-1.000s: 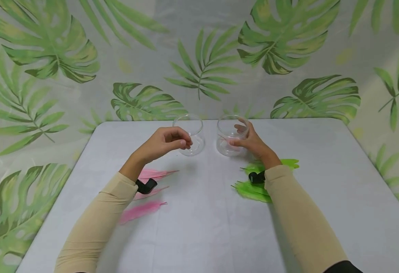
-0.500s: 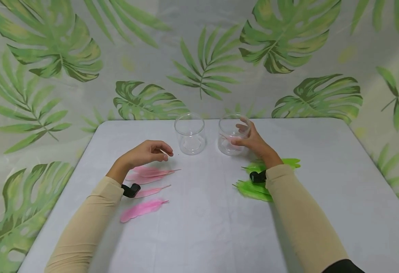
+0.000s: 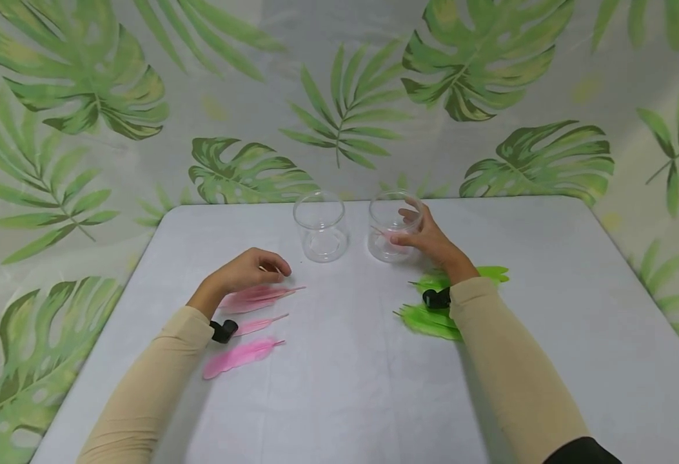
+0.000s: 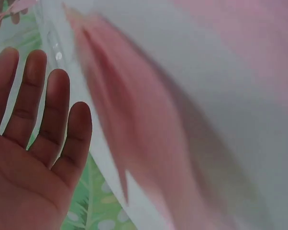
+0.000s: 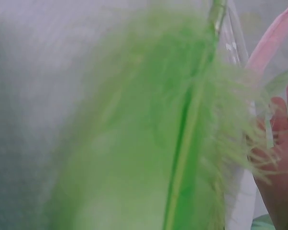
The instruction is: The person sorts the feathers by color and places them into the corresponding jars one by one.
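My left hand (image 3: 249,270) hovers just above the uppermost pink feathers (image 3: 258,298) on the left. In the left wrist view its fingers (image 4: 55,115) are relaxed and apart, beside a large blurred pink feather (image 4: 144,120), holding nothing. My right hand (image 3: 432,243) grips the right clear glass jar (image 3: 377,240), thumb in front and fingers round the far side. Some pink shows through that jar's glass; the right wrist view has a pink feather (image 5: 273,38) close to the fingers. The left clear jar (image 3: 323,225) stands upright, untouched.
Two more pink feathers (image 3: 243,358) lie nearer the front left. Green feathers (image 3: 432,322) lie under my right forearm, their tips partly hidden. Beyond the back edge of the white table (image 3: 339,399) hangs a leaf-printed cloth (image 3: 362,77).
My left hand has moved from in front of the left jar down and left, over the pink feathers. The right hand keeps its hold on the right jar.
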Demonstrator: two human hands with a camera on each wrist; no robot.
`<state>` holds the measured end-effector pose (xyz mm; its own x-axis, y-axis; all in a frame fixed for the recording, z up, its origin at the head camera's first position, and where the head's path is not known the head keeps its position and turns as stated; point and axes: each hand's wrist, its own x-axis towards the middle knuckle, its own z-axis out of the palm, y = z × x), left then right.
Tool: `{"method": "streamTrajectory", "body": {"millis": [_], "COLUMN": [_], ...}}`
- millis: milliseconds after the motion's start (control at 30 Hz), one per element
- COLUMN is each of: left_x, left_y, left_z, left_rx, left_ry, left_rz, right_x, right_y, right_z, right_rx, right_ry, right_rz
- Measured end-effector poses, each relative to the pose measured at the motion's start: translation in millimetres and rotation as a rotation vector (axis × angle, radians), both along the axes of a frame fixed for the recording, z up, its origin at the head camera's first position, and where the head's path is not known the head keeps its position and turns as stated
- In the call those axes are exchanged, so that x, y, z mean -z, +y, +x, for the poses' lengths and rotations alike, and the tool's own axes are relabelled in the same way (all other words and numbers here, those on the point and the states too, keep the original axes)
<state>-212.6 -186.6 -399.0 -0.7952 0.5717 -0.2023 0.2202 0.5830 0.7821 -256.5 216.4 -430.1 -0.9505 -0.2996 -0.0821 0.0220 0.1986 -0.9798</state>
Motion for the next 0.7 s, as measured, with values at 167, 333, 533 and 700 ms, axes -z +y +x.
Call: {"method": "streamTrajectory", "body": {"millis": [167,333,533,700], "left_x": [10.9,19.6,20.2,21.4], "left_y": [7.3,16.1,20.3,21.6], "left_z": [0.1,-0.1,3.0,2.6], "left_rx": [0.005,-0.007,-0.018,-0.033], "left_ry": [0.008,0.019,0.075,0.101], "left_rz": [-0.038,-0.073,-0.156,-0.184], "right_x": [5.7,6.3,5.9,4.7], "right_y": [0.4,0.3,0.0,-0.1], "right_z": [-3.5,-4.0,-3.0,-3.5], "right_rx": [0.014,0.014,0.012,0.013], "right_ry": [0.033,0.038,0.027,0.025], "right_rz": [0.007,0.008,0.008,0.004]}}
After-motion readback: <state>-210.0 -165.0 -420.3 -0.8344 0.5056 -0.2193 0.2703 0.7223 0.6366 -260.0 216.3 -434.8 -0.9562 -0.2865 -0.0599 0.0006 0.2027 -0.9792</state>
